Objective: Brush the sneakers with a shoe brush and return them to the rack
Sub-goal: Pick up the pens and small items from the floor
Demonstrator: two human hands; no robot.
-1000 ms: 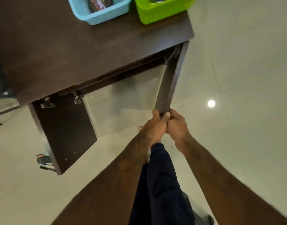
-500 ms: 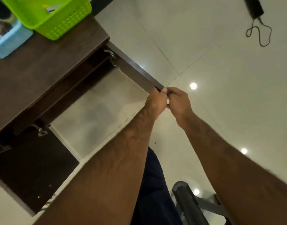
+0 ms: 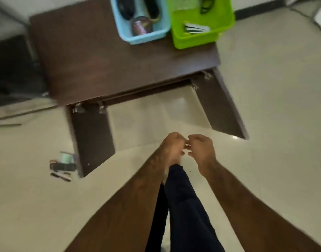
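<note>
No sneakers or shoe brush show clearly in the head view. My left hand and my right hand hover side by side above the pale floor, in front of a dark brown cabinet. Both have their fingers curled inward, knuckles almost touching, and I see nothing held in either. The cabinet's left door and right door both stand swung open toward me. Neither hand touches a door. The inside of the cabinet is hidden under its top.
On the cabinet top sit a blue basket with dark rounded objects and a green basket with small items. Several small things lie on the floor by the left door. My dark trouser leg is below my hands.
Both hands have let go of the right door's edge and pulled back toward me. The view has swung back to face the cabinet, with both doors open.
</note>
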